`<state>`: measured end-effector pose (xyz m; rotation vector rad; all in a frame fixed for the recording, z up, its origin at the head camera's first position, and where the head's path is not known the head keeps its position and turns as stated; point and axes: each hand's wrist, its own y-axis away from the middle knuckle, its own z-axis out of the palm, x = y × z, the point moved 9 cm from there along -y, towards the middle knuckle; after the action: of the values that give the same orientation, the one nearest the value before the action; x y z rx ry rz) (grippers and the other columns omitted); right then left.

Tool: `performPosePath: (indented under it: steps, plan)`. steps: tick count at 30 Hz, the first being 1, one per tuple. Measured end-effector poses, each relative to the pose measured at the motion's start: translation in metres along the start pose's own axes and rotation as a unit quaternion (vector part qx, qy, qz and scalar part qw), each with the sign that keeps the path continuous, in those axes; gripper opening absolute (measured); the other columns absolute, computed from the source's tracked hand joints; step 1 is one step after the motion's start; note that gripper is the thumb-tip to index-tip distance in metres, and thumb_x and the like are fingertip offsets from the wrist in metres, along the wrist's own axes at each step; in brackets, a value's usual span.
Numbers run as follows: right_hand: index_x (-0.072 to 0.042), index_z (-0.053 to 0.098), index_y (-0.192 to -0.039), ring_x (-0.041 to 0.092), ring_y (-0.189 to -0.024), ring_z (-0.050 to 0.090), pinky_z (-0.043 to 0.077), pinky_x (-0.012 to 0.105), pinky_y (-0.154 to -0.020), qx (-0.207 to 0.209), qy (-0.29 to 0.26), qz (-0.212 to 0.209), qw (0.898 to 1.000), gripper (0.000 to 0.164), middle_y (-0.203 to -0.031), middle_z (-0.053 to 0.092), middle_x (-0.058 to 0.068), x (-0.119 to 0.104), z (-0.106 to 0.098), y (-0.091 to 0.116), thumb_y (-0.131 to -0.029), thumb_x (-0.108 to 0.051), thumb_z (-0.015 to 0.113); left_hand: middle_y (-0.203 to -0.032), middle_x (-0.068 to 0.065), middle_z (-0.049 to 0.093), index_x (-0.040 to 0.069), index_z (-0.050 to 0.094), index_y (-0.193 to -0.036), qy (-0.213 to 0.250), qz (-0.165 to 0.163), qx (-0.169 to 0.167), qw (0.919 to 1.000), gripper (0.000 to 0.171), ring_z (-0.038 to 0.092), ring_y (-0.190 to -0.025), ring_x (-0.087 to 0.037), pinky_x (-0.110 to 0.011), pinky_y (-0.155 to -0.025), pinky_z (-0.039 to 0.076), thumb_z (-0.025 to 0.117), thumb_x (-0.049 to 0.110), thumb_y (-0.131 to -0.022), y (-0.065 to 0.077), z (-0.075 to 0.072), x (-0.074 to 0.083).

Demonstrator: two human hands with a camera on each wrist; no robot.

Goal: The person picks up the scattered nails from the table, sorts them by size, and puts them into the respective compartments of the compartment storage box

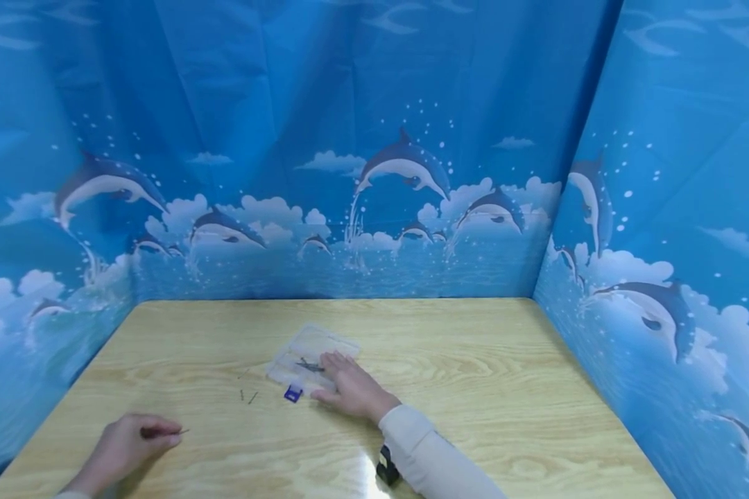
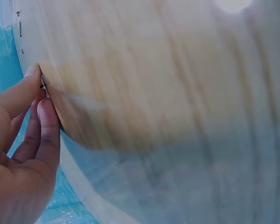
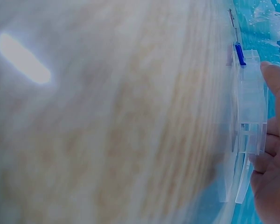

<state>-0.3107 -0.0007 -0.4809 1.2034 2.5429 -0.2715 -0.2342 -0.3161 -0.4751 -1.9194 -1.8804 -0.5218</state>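
Near the front left of the table, my left hand (image 1: 127, 443) pinches a thin, dark, rod-like piece (image 1: 184, 432) between thumb and fingertips. Its tip sticks out to the right; the fingers hide the rest. My right hand (image 1: 356, 388) lies palm down over the right part of a clear plastic box (image 1: 283, 371), its fingers fairly straight at the box. In the right wrist view the thumb and fingers are right beside the box's clear walls (image 3: 252, 100). Several thin dark metal pieces (image 1: 310, 365) lie in the box, by the fingertips. A small blue-purple piece (image 1: 293, 393) sits at the box's near edge.
A few tiny thin pieces (image 1: 250, 398) lie on the wooden table (image 1: 474, 388) left of the box. A small black object (image 1: 387, 468) stands beside the right forearm. Blue dolphin-print curtains (image 1: 274, 173) enclose the table at the back and sides.
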Motion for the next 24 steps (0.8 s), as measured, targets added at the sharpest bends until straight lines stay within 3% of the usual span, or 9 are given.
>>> performPosePath:
  steps: [5,12,24]
  plan:
    - [-0.001,0.029,-0.148,0.028,-0.144,0.022,0.016,0.039,-0.118,0.0,-0.002,-0.001,1.0,0.074,-0.154,0.028,0.016,-0.002,0.0,0.0,-0.097,-0.053,0.045,-0.087,-0.004,0.073,0.013,0.075,-0.087,-0.015,-0.006,0.01,0.9998,0.019,0.059,-0.074,-0.003,-0.025,-0.066,0.048,0.081,0.025,-0.074,-0.001,-0.003,-0.004]
    - [0.0,0.031,-0.147,0.029,-0.143,0.024,0.017,0.04,-0.118,0.005,-0.002,-0.002,1.0,0.073,-0.153,0.03,0.017,-0.002,-0.002,0.0,-0.097,-0.052,0.045,-0.087,-0.008,0.072,0.011,0.074,-0.086,-0.013,-0.033,-0.007,0.9993,0.02,0.064,-0.078,-0.021,-0.037,-0.067,0.051,0.079,0.027,-0.076,-0.005,0.0,-0.013]
    - [-0.001,0.03,-0.147,0.028,-0.144,0.023,0.016,0.04,-0.118,0.003,0.001,0.0,1.0,0.073,-0.154,0.029,0.016,-0.003,-0.002,0.0,-0.097,-0.052,0.045,-0.085,-0.005,0.072,0.011,0.075,-0.084,-0.015,-0.018,-0.01,0.9997,0.012,0.065,-0.08,-0.022,-0.039,-0.071,0.052,0.077,0.022,-0.079,-0.003,-0.001,-0.009]
